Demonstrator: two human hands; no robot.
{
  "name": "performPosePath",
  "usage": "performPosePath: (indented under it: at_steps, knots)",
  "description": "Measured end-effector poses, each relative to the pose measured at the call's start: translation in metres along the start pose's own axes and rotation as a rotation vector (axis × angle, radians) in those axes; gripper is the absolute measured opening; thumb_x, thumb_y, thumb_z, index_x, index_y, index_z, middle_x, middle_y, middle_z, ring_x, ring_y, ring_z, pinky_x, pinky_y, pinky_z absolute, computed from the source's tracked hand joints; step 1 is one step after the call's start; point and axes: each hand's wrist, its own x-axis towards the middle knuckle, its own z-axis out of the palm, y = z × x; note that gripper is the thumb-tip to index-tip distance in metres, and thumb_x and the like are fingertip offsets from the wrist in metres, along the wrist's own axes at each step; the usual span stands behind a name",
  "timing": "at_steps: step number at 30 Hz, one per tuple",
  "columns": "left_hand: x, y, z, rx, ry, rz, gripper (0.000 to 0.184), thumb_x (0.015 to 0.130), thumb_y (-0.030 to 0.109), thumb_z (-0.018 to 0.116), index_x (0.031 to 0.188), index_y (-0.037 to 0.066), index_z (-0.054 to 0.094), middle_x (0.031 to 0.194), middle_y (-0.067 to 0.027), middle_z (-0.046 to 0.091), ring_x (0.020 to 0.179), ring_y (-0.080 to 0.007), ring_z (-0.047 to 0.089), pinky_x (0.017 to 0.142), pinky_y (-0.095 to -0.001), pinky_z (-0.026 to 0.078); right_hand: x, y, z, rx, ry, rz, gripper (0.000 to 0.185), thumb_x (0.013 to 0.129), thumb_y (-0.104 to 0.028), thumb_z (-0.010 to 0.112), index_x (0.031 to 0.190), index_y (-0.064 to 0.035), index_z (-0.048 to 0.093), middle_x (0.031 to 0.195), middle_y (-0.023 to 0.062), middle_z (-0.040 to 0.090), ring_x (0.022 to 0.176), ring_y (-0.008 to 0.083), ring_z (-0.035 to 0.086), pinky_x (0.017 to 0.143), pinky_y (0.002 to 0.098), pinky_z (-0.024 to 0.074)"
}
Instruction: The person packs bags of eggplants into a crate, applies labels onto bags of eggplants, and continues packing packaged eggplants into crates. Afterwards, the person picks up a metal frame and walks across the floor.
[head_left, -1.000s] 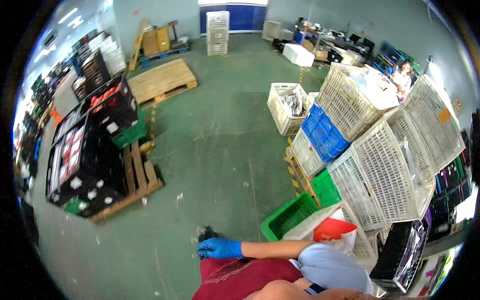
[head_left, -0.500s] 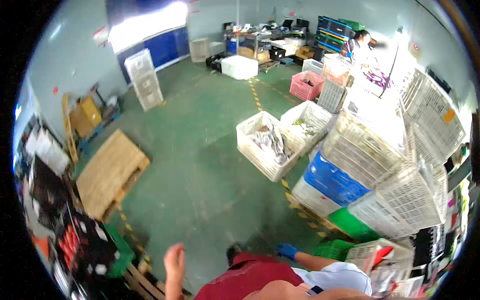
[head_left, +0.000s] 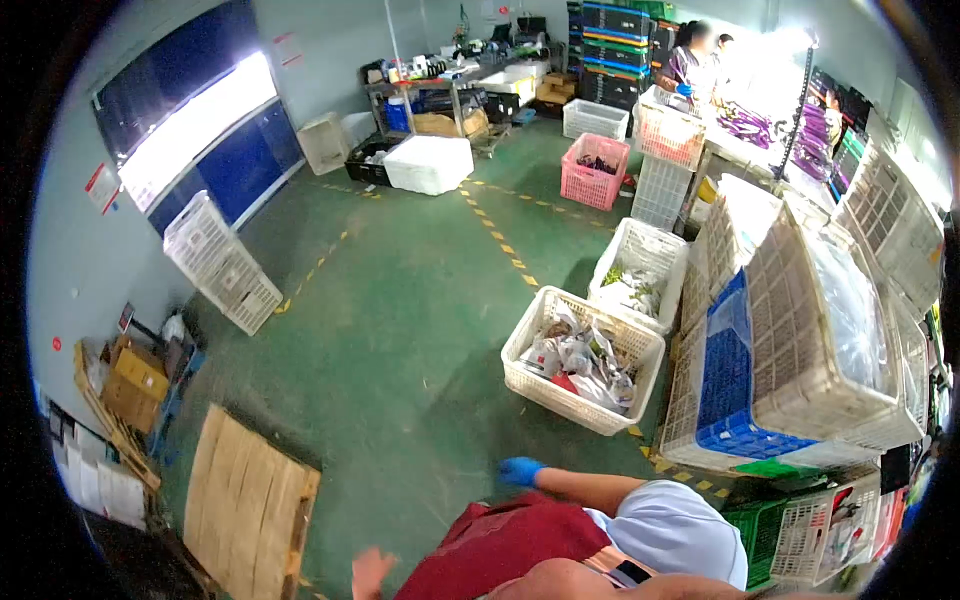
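My left hand (head_left: 372, 574), bare and slightly blurred, hangs low at the bottom edge of the head view. Its fingers look loosely apart, with nothing in them. My right hand (head_left: 522, 472) wears a blue glove and hangs over the green floor, fingers loosely extended and holding nothing visible. Nearest to it is a cream plastic crate (head_left: 530, 378) filled with plastic-wrapped items, apart from the hand. Just behind stands a white crate (head_left: 610, 250) with green leafy produce and clear bags. A dark red apron (head_left: 500, 550) covers my front.
Stacked crates (head_left: 810, 350) rise on the right. A wooden pallet (head_left: 245, 500) lies at lower left. Farther off are a pink crate (head_left: 595, 185), a white foam box (head_left: 430, 165) and a upright crate stack (head_left: 220, 262). People (head_left: 690, 65) stand by a bright table holding purple bundles.
The view has swung and moved forward; the cream crate and stacked crates look nearer. My right hand has swung up and left in view, while my left hand sits lower.
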Motion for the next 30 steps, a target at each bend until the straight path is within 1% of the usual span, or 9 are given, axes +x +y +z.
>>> performPosePath:
  at_steps: [4, 6, 8, 9, 13, 22, 26, 29, 30]
  knots:
    - [0.195, 0.059, -0.191, -0.37, 0.158, 0.336, 0.035, 0.08, 0.028, 0.054, 0.107, 0.005, 0.054, 0.095, -0.017, 0.06, 0.086, -0.0312, 0.057, 0.075, -0.037, 0.045, -0.049, 0.189, -0.049, -0.121, -0.008, 0.5, 0.024, 0.074, -0.027, 0.053, 0.086, -0.0069, 0.061, 0.086, 0.0176, 0.059, 0.072, 0.0344, 0.056, 0.066, 0.0403, 0.0458]
    - [0.3, 0.101, -0.28, -0.473, 0.189, 0.439, 0.034, 0.081, 0.023, 0.054, 0.11, 0.006, 0.052, 0.093, -0.0149, 0.06, 0.085, -0.0277, 0.058, 0.074, -0.0338, 0.045, -0.063, 0.297, -0.023, 0.996, 0.594, 1.026, 0.015, 0.079, -0.023, 0.052, 0.076, -0.0099, 0.059, 0.073, 0.0151, 0.058, 0.057, 0.0304, 0.053, 0.05, 0.0445, 0.0432]
    - [0.388, 0.133, -0.334, -0.516, 0.175, 0.443, 0.033, 0.081, 0.022, 0.055, 0.109, 0.005, 0.052, 0.09, -0.015, 0.06, 0.084, -0.0265, 0.058, 0.074, -0.0329, 0.045, -0.067, 0.294, -0.078, 1.11, 0.64, 1.387, 0.021, 0.083, -0.025, 0.047, 0.071, -0.0099, 0.056, 0.056, 0.0151, 0.052, 0.042, 0.027, 0.046, 0.038, 0.0449, 0.0359]
    - [0.427, 0.147, -0.359, -0.536, 0.172, 0.444, 0.033, 0.081, 0.022, 0.055, 0.109, 0.004, 0.052, 0.089, -0.015, 0.061, 0.084, -0.0258, 0.058, 0.073, -0.0324, 0.045, -0.051, 0.383, -0.028, 0.755, 0.728, 1.191, 0.033, 0.085, -0.03, 0.042, 0.105, -0.0075, 0.056, 0.092, 0.0129, 0.061, 0.07, 0.0277, 0.057, 0.06, 0.0418, 0.0462]
    - [0.587, 0.109, -0.354, -0.866, -0.045, 0.189, 0.033, 0.081, 0.02, 0.054, 0.109, 0.002, 0.052, 0.088, -0.0158, 0.06, 0.083, -0.0266, 0.058, 0.072, -0.0329, 0.045, 0.11, 0.348, -0.201, 0.371, 0.257, 1.114, 0.029, 0.083, -0.03, 0.049, 0.099, -0.0076, 0.057, 0.083, 0.0091, 0.059, 0.065, 0.0217, 0.055, 0.057, 0.0366, 0.0453]
    - [0.846, 0.105, -0.434, -0.957, -0.465, -0.532, 0.026, 0.082, 0.023, 0.054, 0.1, 0.005, 0.053, 0.083, -0.0107, 0.06, 0.076, -0.0217, 0.058, 0.066, -0.0327, 0.046, 0.605, 0.189, -0.633, 0.846, 0.484, 0.02, 0.029, 0.081, -0.017, 0.053, 0.105, -0.0009, 0.054, 0.084, 0.006, 0.059, 0.068, 0.0139, 0.052, 0.062, 0.0287, 0.0453]
    - [1.026, 0.159, -0.535, -1.134, -0.337, -0.464, 0.024, 0.082, 0.025, 0.055, 0.096, 0.006, 0.054, 0.081, -0.0086, 0.059, 0.073, -0.0194, 0.058, 0.063, -0.0325, 0.047, 0.665, 0.27, -0.71, 1.104, 0.454, 0.425, 0.025, 0.08, -0.019, 0.053, 0.099, -0.003, 0.055, 0.079, 0.0043, 0.06, 0.069, 0.0143, 0.055, 0.058, 0.0283, 0.0448]
    - [1.19, 0.262, -0.641, -1.369, -0.207, -0.128, 0.023, 0.082, 0.027, 0.055, 0.093, 0.007, 0.054, 0.079, -0.0069, 0.059, 0.071, -0.0176, 0.058, 0.061, -0.0323, 0.048, 0.68, 0.519, -0.601, -0.182, 0.375, 0.36, 0.024, 0.073, -0.026, 0.054, 0.078, -0.0033, 0.06, 0.071, 0.0175, 0.058, 0.059, 0.0263, 0.055, 0.056, 0.038, 0.0442]
    - [1.24, 0.31, -0.682, -1.397, -0.211, 0.004, 0.022, 0.082, 0.028, 0.055, 0.091, 0.008, 0.054, 0.079, -0.0064, 0.059, 0.071, -0.0171, 0.058, 0.061, -0.0322, 0.048, 0.621, 0.419, -0.719, 0.213, 0.322, 0.816, 0.028, 0.072, -0.032, 0.057, 0.075, -0.0042, 0.061, 0.077, 0.0191, 0.059, 0.065, 0.0349, 0.056, 0.062, 0.0402, 0.0461]
